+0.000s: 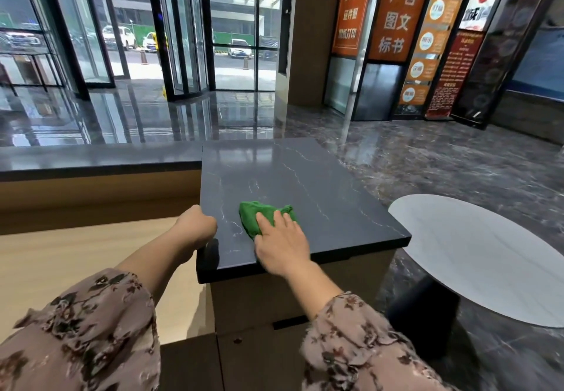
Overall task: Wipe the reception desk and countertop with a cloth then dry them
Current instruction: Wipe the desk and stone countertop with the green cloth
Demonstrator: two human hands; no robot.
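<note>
Right now a green cloth lies bunched on the dark stone top of the bench, toward its near left part and a little in from the front edge. The cloth is a vivid, even green with a soft, towel-like nap. It is crumpled into an uneven lump, with folds across the top and one loose corner poking out to the right.

The right hand lies flat on the cloth's near side. Its fingers are nearly straight and spread, pressing the cloth to the stone rather than gripping it, and its wrist reaches over the bench's front edge. The left hand is at the bench's left edge with its fingers curled over the rim, holding on to it, apart from the cloth. Both arms wear loose floral sleeves in dusty pink and brown.

The bench top is glossy dark grey with thin white veins and mirrors the windows beyond. A long dark ledge runs off to its left, with a pale wooden surface lower down beside it. To the right stands a round white table on a dark base. Further off are a polished marble floor, a glass revolving door and tall orange signs.
</note>
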